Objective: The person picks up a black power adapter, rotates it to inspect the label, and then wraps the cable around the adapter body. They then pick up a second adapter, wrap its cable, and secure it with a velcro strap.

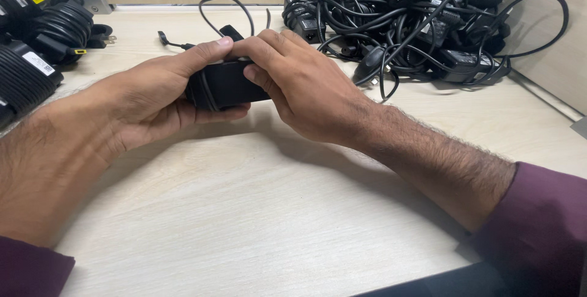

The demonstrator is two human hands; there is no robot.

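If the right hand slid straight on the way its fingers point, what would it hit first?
The right hand points left across the black power adapter it grips; going on, it would meet the left hand, whose thumb already touches its fingertips.

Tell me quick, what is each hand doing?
Left hand: closed around the black adapter, holding it.
Right hand: closed on the same adapter, fingers curled over its top and end.
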